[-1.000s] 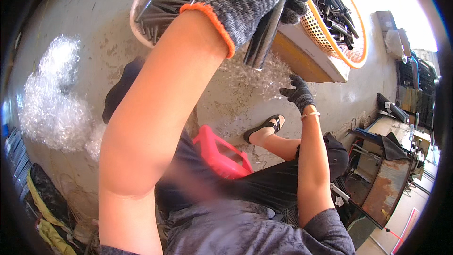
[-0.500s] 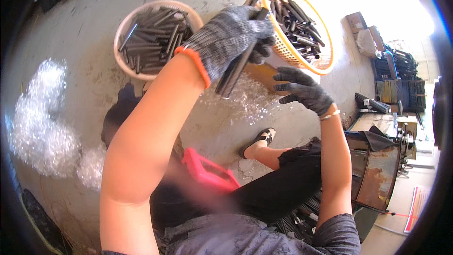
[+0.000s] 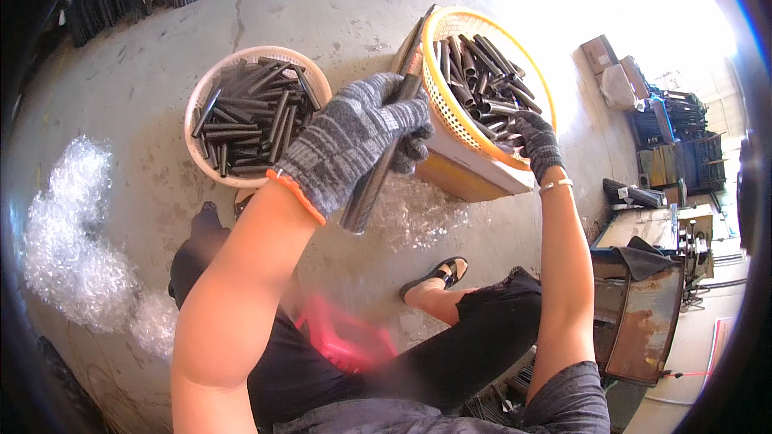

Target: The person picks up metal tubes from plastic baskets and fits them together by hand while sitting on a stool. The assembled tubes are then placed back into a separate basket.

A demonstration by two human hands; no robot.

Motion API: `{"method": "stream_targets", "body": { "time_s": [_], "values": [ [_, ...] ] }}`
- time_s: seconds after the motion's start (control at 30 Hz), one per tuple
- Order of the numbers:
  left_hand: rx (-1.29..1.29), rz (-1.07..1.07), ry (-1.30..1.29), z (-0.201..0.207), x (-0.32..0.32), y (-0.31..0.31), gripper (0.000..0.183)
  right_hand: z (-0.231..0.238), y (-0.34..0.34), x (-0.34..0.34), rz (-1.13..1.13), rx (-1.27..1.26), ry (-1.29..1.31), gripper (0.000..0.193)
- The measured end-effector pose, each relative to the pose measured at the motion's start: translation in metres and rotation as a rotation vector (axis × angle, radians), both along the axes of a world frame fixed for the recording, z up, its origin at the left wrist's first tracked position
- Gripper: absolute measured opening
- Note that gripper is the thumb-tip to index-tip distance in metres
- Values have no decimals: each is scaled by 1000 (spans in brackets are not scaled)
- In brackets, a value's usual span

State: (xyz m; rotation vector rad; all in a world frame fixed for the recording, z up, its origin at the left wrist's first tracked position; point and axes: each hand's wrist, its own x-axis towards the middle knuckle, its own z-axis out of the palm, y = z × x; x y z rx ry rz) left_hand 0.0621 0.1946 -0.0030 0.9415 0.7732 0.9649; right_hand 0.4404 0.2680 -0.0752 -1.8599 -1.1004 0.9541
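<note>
The left hand (image 3: 354,133) is wrapped round dark tubes (image 3: 371,193), near the orange basket (image 3: 447,119); the right hand (image 3: 536,143) reaches inside, part-curled, its grip hard to tell. Tube-picking seems in hand; the next move calls for a firm pinch.

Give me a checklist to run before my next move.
1. Left grip closed around its dark tubes: ok.
2. Right grip holding a tube: cannot tell; it is at the near right side of the orange basket, fingertips partly hidden.
3. Both grips gloved: ok.
4. Orange basket resting on the box: ok.
5. Pale basket holding tubes too: ok.
6. Floor free of plastic scraps: not ok; a heap lies on the left.
</note>
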Motion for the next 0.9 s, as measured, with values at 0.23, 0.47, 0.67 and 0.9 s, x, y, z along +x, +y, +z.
{"method": "stream_targets", "body": {
  "time_s": [0.23, 0.47, 0.67, 0.9],
  "values": [
    [-69, -26, -10, 1, 7, 9, 24, -94, 72, 73, 479, 157, -779, 24],
    [-66, -44, -35, 3, 10, 11, 25, -65, 58, 58, 330, -8, -446, 20],
    [8, -43, 35, 6, 4, 3, 29, 12, -27, -13, 118, 192, 544, 22],
    [-47, -13, 15, -8, 13, 4, 34, 56, -107, -107, 387, 77, 588, 51]
  ]
}}
